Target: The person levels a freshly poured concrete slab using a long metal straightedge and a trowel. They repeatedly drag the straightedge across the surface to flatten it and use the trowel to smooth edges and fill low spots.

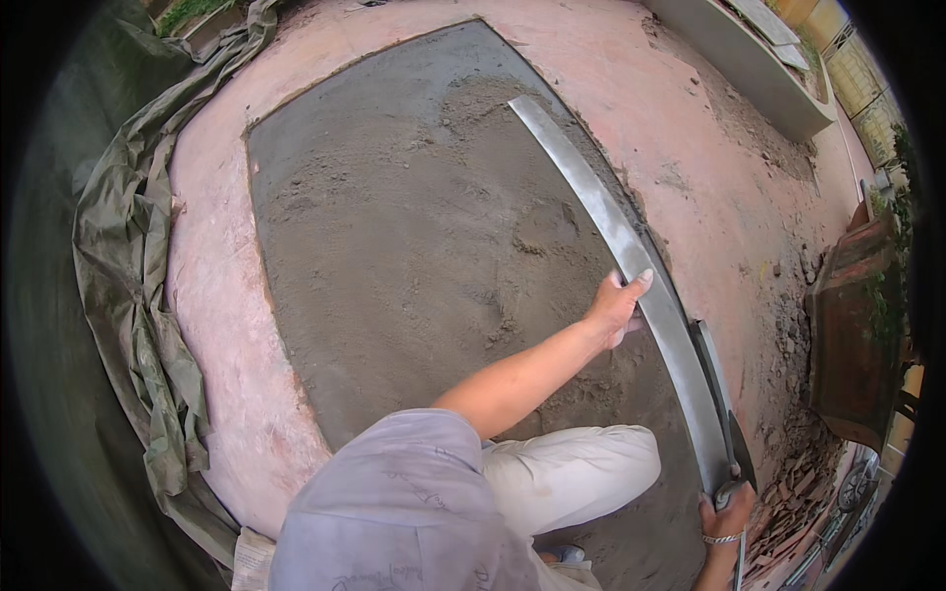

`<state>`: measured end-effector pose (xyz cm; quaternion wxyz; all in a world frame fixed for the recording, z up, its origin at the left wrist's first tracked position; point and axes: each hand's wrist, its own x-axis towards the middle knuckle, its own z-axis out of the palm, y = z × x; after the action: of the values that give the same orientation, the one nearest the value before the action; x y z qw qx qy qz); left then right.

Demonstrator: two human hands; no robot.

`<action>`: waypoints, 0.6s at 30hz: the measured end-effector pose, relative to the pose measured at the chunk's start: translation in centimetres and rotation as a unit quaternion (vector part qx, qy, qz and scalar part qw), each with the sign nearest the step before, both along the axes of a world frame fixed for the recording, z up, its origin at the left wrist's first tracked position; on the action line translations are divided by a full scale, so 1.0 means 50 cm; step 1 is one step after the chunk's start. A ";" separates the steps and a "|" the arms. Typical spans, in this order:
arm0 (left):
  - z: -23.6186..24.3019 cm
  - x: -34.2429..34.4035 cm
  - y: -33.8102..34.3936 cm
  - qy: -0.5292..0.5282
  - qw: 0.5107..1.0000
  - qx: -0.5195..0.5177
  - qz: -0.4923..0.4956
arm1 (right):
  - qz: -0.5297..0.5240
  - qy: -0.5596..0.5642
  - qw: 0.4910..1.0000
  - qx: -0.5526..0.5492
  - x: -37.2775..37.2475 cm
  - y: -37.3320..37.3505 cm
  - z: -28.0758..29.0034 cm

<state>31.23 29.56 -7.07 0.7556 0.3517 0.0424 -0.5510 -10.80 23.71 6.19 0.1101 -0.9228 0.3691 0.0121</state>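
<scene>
Left fingers (636, 287), right fingers (740, 500), closed on metal bar (584, 185)

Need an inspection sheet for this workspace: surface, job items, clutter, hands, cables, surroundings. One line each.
Surface: rough grey mortar patch, smoother toward its far end, bordered by pinkish hard floor.
Job items: long flat silver metal bar along the patch's right side; narrow grey piece beside it, kind unclear.
Clutter: crumpled olive-green tarp at left; broken reddish fragments at lower right.
Hands: left hand grips the bar partway along; right hand at its near end, fingers partly hidden.
Cables: nothing seen.
Surroundings: low grey wall at upper right; rusty brown container at right.
</scene>
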 end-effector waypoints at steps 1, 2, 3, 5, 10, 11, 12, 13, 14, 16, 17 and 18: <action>0.000 0.050 0.026 -0.002 0.999 -0.008 0.034 | 0.023 0.008 1.000 0.002 0.042 -0.024 0.002; 0.002 0.100 0.055 -0.012 0.997 -0.032 0.071 | 0.040 0.010 0.999 -0.010 0.078 -0.039 0.007; 0.007 0.153 0.086 -0.025 0.994 -0.036 0.097 | 0.057 0.012 0.998 -0.023 0.111 -0.057 0.009; 0.027 0.258 0.150 -0.092 0.985 -0.025 0.146 | 0.069 -0.001 0.995 -0.079 0.157 -0.086 0.017; 0.146 0.496 0.285 -0.340 0.909 0.057 0.233 | -0.019 0.069 0.996 -0.044 0.155 -0.129 0.026; 0.177 0.528 0.303 -0.396 0.876 0.105 0.254 | -0.038 0.066 0.997 -0.025 0.144 -0.137 0.013; 0.199 0.538 0.320 -0.434 0.857 0.102 0.258 | -0.044 0.054 0.998 -0.008 0.130 -0.141 -0.006; 0.224 0.548 0.343 -0.457 0.841 0.116 0.265 | 0.000 0.012 1.000 -0.015 0.123 -0.152 -0.033; 0.245 0.550 0.359 -0.470 0.828 0.143 0.270 | -0.008 0.017 1.000 -0.003 0.123 -0.166 -0.071; 0.271 0.546 0.372 -0.513 0.795 0.183 0.267 | -0.042 0.042 0.998 0.031 0.118 -0.187 -0.157; 0.278 0.538 0.378 -0.546 0.774 0.188 0.258 | -0.038 0.030 0.996 0.072 0.118 -0.197 -0.201; 0.283 0.530 0.382 -0.551 0.763 0.228 0.249 | -0.070 0.053 0.989 0.120 0.125 -0.204 -0.252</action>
<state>57.74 48.64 7.06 0.6572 0.7336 -0.1706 -0.0290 -4.53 13.52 -6.42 0.2012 -0.8727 0.4341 0.0977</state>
